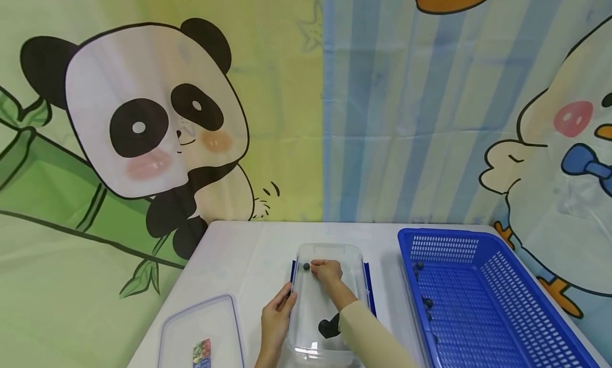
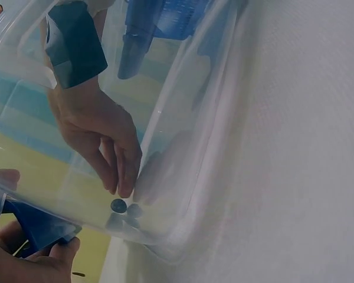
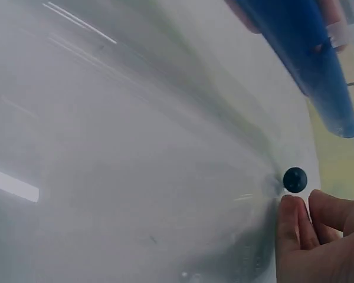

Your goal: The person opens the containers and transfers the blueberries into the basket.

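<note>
A clear plastic box (image 1: 311,317) with blue side latches stands on the white table. My left hand (image 1: 277,317) grips its left side, thumb and fingers around the blue latch (image 2: 38,230). Inside the box, near its far left corner, lies a small dark ball (image 1: 306,266). My right hand (image 1: 329,272) reaches into the box beside the ball, its fingertips (image 3: 288,203) bent and holding nothing. In the right wrist view the ball sits just past these fingertips; whether they touch it I cannot tell.
At the right stands a blue plastic basket (image 1: 459,291), with several dark balls (image 1: 427,303) along its left side. A clear lid (image 1: 233,312) with a colourful label (image 1: 202,352) lies at the front left. Behind the table hangs a printed curtain (image 1: 287,118).
</note>
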Available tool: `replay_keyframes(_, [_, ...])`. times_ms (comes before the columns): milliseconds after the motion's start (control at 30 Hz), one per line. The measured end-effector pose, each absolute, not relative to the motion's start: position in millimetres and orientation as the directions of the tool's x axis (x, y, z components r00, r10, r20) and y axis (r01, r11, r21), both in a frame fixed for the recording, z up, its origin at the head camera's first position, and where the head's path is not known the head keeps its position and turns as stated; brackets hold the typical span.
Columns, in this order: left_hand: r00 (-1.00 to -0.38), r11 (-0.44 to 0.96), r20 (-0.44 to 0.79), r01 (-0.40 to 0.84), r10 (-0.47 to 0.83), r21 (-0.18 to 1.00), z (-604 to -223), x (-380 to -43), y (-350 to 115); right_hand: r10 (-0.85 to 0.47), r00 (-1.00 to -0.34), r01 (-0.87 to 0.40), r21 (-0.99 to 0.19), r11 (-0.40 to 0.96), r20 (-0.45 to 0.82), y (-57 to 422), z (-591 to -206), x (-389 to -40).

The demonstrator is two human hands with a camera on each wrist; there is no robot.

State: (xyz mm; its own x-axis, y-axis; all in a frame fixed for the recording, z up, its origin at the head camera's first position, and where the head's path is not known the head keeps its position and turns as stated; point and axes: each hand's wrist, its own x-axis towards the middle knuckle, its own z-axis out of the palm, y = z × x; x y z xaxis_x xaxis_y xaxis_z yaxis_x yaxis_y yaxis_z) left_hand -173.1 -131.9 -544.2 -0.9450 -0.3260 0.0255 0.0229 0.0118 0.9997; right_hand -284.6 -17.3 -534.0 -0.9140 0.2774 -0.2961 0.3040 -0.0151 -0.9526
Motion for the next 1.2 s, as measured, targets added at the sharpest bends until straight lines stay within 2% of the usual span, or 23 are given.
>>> replay_keyframes(200, [-0.949,-0.016,-0.003,0.003,-0.314,1.0,-544,-174,-131,0.26,-0.915,0.294,-0.951,-0.096,-0.309,-20,-542,-287])
replay_keyframes(733, [-0.953,-0.037,0.012,0.024,-0.303,0.999,-544,-174,-132,0.172,-0.95,0.236,-0.961,-0.145,-0.26,-23,-546,-287])
replay_keyframes(900, [-0.957,-0.042,0.004,0.017,-0.291,0.999,-544,-174,-133,0.149,-0.952,0.246,-0.959,-0.141,-0.267,-22,-544,-287])
replay_keyframes(1067, [-0.961,-0.045,-0.001,0.012,-0.278,0.999,-527,-167,-133,0.125,-0.943,0.281,-0.94,-0.191,-0.307,-21,-539,-287])
replay_keyframes(1200, [-0.958,-0.036,0.009,0.02,-0.285,0.999,-530,-167,-133,0.117,-0.929,0.317,-0.918,-0.236,-0.351,-21,-534,-286])
